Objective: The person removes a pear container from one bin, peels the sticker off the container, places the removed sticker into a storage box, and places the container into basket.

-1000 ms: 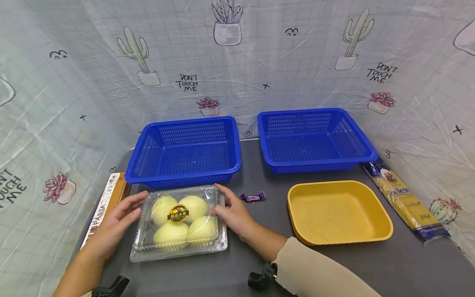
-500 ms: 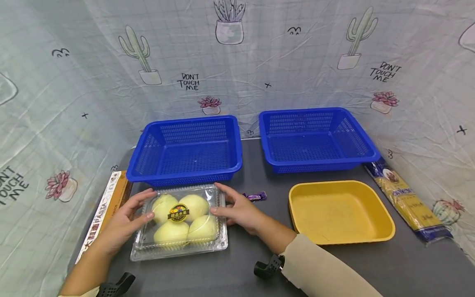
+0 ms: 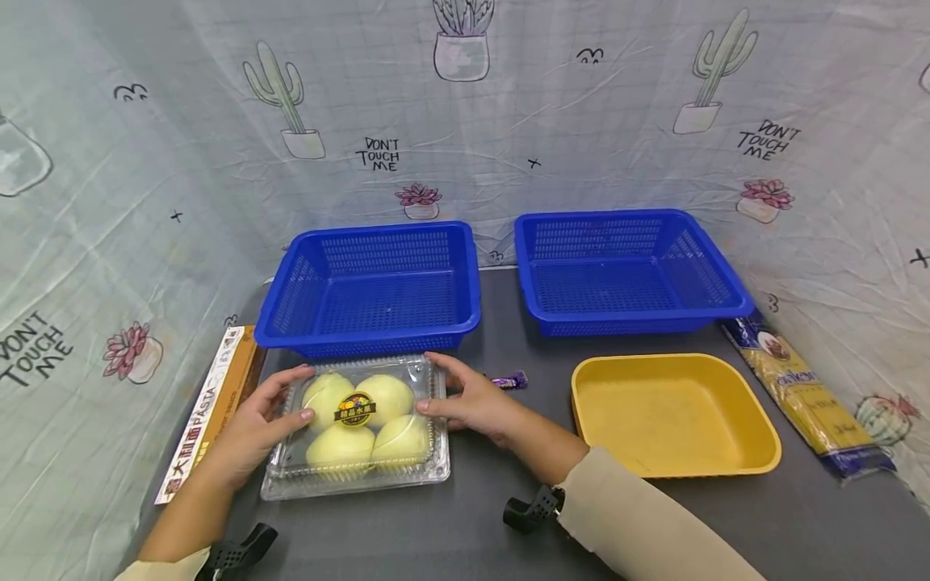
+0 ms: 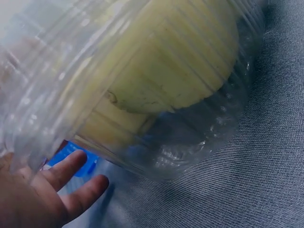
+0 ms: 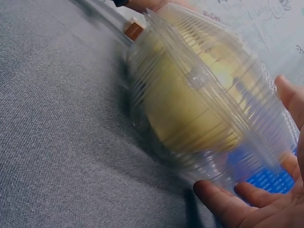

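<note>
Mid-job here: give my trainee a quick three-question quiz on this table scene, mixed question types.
1. True or false: both hands touch the clear fruit box.
2. How many pale fruits lie in it?
3. What lies between the right hand and the yellow tray? A) candy B) spoon C) cup

Key:
1. True; the left hand is at its left side and the right hand at its right side.
2. Four.
3. A, the purple candy.

clear clamshell box (image 3: 356, 428) | closed, flat | four yellow-green fruits | before left blue basket
</note>
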{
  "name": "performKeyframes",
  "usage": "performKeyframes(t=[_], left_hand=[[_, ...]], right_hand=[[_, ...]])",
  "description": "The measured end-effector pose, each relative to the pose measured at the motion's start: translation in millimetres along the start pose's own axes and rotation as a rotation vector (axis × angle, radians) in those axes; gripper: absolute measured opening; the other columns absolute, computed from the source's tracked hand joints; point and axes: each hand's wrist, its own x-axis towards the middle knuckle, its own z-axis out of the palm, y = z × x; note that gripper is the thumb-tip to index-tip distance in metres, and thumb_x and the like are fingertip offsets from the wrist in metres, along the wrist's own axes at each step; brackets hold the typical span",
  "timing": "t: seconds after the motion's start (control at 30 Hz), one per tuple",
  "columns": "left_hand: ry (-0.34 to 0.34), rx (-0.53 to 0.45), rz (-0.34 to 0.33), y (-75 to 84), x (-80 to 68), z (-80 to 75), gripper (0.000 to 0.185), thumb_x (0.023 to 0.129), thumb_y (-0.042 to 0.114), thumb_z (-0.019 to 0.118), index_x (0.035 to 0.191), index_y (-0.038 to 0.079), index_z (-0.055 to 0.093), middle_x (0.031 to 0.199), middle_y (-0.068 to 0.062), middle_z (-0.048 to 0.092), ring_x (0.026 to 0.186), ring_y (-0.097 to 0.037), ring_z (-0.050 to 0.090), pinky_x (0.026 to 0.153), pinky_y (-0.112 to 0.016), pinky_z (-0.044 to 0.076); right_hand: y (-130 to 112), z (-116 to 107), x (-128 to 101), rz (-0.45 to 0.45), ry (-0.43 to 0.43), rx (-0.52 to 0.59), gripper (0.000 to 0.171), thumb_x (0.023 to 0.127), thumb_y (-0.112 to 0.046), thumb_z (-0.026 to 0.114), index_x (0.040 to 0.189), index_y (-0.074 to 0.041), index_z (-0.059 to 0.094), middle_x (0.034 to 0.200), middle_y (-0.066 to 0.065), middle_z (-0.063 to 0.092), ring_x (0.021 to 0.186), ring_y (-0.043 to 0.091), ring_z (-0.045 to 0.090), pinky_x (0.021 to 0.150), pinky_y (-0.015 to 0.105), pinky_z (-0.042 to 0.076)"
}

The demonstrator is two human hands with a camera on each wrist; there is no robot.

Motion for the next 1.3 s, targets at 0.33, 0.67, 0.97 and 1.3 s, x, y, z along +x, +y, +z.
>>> performKeyframes(t=[0.33, 0.67, 0.97, 1.3], left_hand=[[-0.014, -0.036, -0.047, 1.3, 1.3, -0.1, 0.062, 0.1, 0.007, 0.074, 0.156, 0.005, 0.047, 0.164, -0.013, 0.038, 0.159, -0.02, 0.019, 0.129, -0.034, 0.016], [-0.034, -0.046, -0.063, 1.8, 0.2, -0.7, 0.063, 0.1, 0.006, 0.073, 0.156, 0.003, 0.045, 0.163, -0.009, 0.036, 0.159, -0.041, 0.011, 0.113, -0.008, 0.023], [-0.026, -0.07, -0.085, 4.1, 1.8, -3.7, 0.066, 0.099, 0.006, 0.075, 0.157, 0.003, 0.044, 0.166, -0.02, 0.029, 0.16, -0.047, 0.006, 0.122, -0.074, 0.003], [-0.034, -0.077, -0.087, 1.2, 2.0, -1.6, 0.066, 0.099, 0.006, 0.074, 0.157, 0.004, 0.044, 0.166, -0.02, 0.029, 0.159, -0.045, 0.007, 0.123, -0.071, 0.003]], right_hand=[[-20.5, -2.2, -2.6, -0.031, 0.033, -0.263, 0.09, 0.091, -0.017, 0.087, 0.166, -0.016, 0.038, 0.154, 0.026, 0.047, 0.131, 0.04, 0.06, 0.092, 0.047, 0.059], [-44.2, 1.3, -4.7, -0.086, 0.089, -0.644, 0.085, 0.086, -0.033, 0.089, 0.16, -0.019, 0.049, 0.157, 0.019, 0.051, 0.143, 0.038, 0.051, 0.111, 0.058, 0.047], [-73.8, 29.1, -7.4, -0.148, 0.103, -1.06, 0.063, 0.091, -0.04, 0.084, 0.147, -0.02, 0.065, 0.152, 0.009, 0.056, 0.14, 0.031, 0.053, 0.107, 0.049, 0.051], [-84.1, 57.4, -2.3, -0.17, 0.014, -1.372, 0.041, 0.095, -0.047, 0.078, 0.129, -0.024, 0.076, 0.154, 0.01, 0.056, 0.147, 0.028, 0.046, 0.101, 0.042, 0.056]])
